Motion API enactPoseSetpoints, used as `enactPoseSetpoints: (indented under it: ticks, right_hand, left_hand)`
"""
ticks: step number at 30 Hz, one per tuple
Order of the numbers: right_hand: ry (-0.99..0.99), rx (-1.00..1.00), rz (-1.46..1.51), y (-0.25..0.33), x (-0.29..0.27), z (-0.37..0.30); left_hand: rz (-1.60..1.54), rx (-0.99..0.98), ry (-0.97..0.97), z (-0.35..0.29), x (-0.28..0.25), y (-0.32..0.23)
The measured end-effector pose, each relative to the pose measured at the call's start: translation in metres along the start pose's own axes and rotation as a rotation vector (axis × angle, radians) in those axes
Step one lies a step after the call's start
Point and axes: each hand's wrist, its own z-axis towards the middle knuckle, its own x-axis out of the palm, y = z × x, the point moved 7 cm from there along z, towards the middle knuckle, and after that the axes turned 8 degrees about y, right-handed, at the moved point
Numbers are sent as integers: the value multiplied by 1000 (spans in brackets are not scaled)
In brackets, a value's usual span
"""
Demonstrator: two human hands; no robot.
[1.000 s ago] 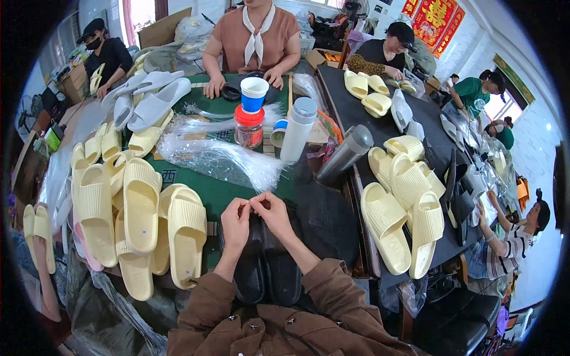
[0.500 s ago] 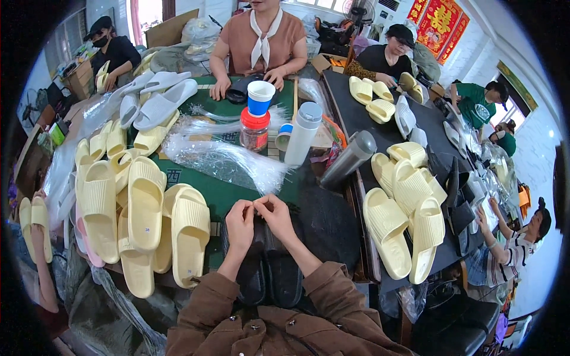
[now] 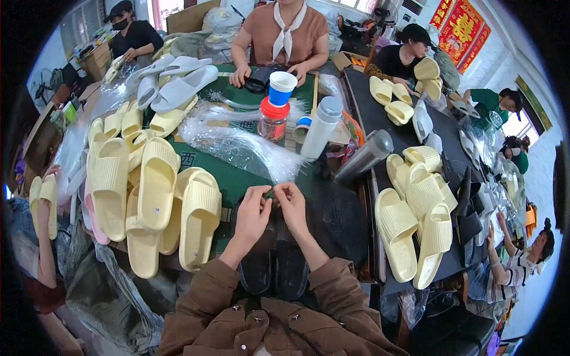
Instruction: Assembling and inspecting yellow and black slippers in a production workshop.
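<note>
Bare left hand (image 3: 252, 215) and right hand (image 3: 292, 210): fingertips pinched close together.
Anything thin held cannot be told; long black rubbery-looking slippers (image 3: 255, 274) are paired beneath, presumably for reach.

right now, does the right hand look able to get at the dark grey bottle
Probably yes: the dark grey bottle is ahead and to the right of the right hand, with only dark surface showing between them. Whether that hand holds something is hard to tell.
</note>
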Motion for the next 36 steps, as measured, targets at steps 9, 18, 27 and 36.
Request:
enactPoseSetpoints:
  ticks: [9, 18, 27, 36]
  right_hand:
    - [-10, 6, 115, -4, -3, 2]
    - [6, 24, 113, -6, -1, 2]
    - [-7, 45, 118, -4, -2, 0]
    - [-69, 20, 141, 0, -7, 0]
  left_hand:
    - [57, 191, 41, -83, -5, -43]
    - [239, 116, 197, -111, 14, -16]
    - [393, 132, 273, -105, 38, -7]
    - [538, 186, 260, -106, 47, -5]
